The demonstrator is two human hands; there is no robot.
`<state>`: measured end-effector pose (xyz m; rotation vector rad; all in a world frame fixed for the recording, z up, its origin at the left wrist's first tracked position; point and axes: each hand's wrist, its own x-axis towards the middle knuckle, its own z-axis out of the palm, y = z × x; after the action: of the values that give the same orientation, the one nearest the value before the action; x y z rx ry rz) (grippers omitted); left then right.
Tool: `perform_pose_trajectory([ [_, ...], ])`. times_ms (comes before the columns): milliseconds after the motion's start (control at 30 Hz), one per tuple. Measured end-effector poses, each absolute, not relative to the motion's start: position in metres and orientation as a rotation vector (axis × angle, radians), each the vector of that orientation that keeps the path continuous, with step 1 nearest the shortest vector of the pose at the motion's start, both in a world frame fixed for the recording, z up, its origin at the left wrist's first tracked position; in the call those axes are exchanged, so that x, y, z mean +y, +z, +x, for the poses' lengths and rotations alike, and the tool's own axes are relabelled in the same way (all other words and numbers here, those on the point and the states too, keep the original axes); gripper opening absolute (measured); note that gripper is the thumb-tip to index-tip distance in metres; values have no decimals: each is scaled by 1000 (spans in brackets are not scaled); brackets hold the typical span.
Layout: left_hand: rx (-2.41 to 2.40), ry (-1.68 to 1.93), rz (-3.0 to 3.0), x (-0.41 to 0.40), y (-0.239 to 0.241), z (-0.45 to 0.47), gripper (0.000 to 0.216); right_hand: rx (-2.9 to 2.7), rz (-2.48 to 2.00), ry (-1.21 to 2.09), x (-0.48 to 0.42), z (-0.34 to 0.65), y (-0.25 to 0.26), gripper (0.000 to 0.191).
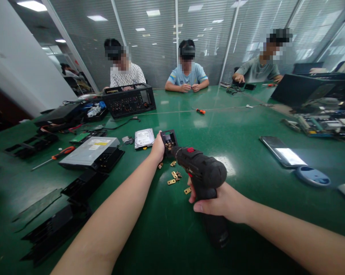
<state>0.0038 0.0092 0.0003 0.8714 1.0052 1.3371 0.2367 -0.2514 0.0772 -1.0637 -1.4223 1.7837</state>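
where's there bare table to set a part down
A broad bare patch of green table lies between the drill and the phone. Another runs between the handheld black box and the short orange screwdriver farther back. It is crowded at left, with the silver drive and black plastic parts, and just this side of the black box, where brass plates lie.

Just right of the hard drive [144, 138], the left hand [158, 148] is bare; its forearm [126, 198], bare too, broadens from a slim wrist on the drive's near side; well right of the drive and nearer, the right hand [229, 200] is bare, its thumbnail [199, 208] short and rounded; the right forearm [292, 231], farther right still, is likewise uncovered.
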Motion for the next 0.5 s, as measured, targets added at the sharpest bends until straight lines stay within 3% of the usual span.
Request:
perform_pose_trajectory([
  [500,1076,1279,814,4,6,4,65,-1460,-1029,1612,-250,235,72,72],
])
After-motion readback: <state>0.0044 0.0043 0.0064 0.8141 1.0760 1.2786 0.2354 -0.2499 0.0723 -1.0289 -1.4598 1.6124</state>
